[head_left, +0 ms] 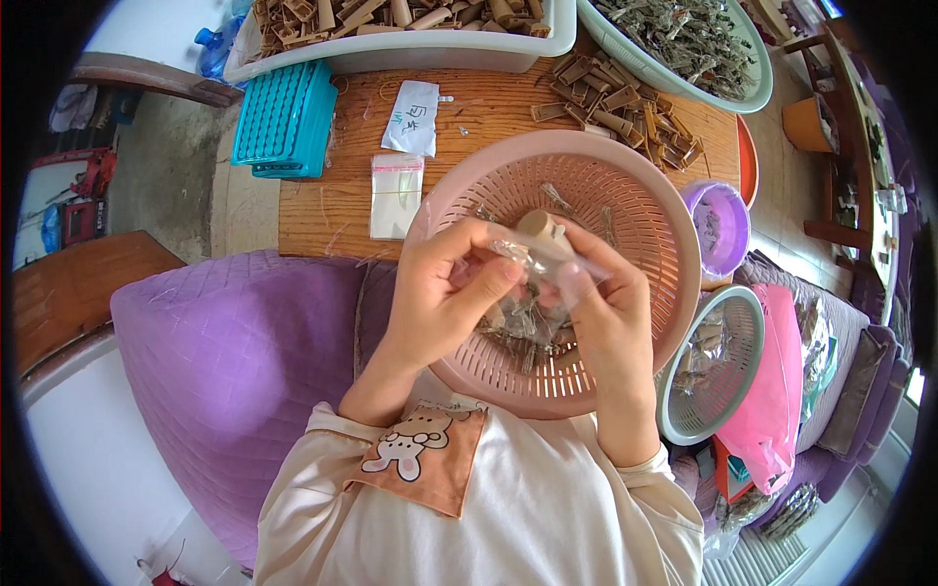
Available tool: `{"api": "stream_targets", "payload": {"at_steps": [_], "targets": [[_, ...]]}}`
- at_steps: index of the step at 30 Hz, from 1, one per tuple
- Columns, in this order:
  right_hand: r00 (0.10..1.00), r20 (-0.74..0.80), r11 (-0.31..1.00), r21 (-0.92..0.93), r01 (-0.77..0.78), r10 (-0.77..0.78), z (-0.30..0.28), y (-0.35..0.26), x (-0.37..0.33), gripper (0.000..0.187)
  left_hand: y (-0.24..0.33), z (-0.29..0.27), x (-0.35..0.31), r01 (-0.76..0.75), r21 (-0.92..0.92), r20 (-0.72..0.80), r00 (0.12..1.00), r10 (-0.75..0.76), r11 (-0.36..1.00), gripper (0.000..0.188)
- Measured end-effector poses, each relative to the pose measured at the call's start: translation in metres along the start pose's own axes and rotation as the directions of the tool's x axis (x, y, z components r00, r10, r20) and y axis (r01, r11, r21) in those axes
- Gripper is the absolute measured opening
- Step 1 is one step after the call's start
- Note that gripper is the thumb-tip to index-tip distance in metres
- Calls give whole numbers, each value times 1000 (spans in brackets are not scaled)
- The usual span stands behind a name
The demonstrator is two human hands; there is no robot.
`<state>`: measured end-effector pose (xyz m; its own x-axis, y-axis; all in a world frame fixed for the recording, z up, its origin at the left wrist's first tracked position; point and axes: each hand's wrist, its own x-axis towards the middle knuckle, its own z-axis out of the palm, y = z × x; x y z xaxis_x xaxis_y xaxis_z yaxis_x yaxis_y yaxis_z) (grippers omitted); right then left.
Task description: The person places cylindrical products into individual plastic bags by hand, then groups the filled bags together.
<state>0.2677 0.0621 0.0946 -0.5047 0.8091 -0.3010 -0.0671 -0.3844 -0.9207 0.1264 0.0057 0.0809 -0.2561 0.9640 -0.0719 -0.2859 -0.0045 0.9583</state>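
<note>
Over a pink slotted basket [674, 293] I hold a small clear plastic bag [532, 256] between both hands. My left hand [445, 283] pinches the bag's left side with thumb and fingers. My right hand [616, 298] is closed on its right side. A tan cylindrical piece [536, 225] shows just beyond the bag, by my right fingers; whether it is held or lies in the basket I cannot tell. Below the hands, dried grey-brown plant bits [528, 332] lie in the basket. My hands hide part of them.
On the wooden table [352, 107] are a stack of clear bags [397, 200], a white paper [412, 117], teal baskets [283, 117] and loose tan pieces [625, 103]. A white tub [440, 51] and a pale green basket [752, 83] stand behind. A purple bucket [741, 230] stands right.
</note>
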Motion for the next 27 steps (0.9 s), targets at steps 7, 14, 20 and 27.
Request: {"api": "stream_targets", "payload": {"at_steps": [7,14,20,27], "targets": [[968,-252,982,181,52,-5,-20,-11,3,32,14,-76,66,-62,581,-314,903,293,812,36],[973,-231,976,207,72,-23,-37,-5,3,34,14,-128,84,253,844,-375,909,184,472,51],[965,-251,992,78,95,-72,-32,-8,6,33,8,-133,77,164,784,-294,947,127,599,24],[937,-171,947,-151,282,-306,-13,-20,4,23,26,-95,60,172,845,-325,916,233,506,14]]}}
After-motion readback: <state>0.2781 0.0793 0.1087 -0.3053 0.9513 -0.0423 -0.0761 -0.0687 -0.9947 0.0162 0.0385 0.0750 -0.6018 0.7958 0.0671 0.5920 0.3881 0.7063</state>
